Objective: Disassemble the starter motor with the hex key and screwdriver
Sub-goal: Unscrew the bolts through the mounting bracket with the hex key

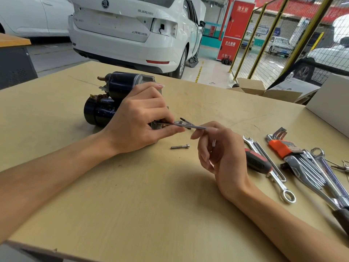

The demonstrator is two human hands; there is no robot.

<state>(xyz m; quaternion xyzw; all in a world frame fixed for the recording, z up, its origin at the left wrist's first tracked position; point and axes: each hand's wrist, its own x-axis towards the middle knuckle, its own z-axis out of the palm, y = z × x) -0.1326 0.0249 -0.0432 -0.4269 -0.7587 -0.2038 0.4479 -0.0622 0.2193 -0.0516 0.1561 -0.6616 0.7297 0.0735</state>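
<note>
On the beige workbench (132, 195) lies the starter motor (113, 99). My left hand (137, 120) grips its housing to keep it steady, while my right hand (217, 148) pinches the hex key (181, 125), probably to turn another bolt; one bolt (179, 146) already lies loose nearby.

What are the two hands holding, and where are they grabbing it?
The right hand pinches the outer end of a thin hex key with its fingertips. The left hand steadies the starter motor and pinches the key near the motor end.
</note>
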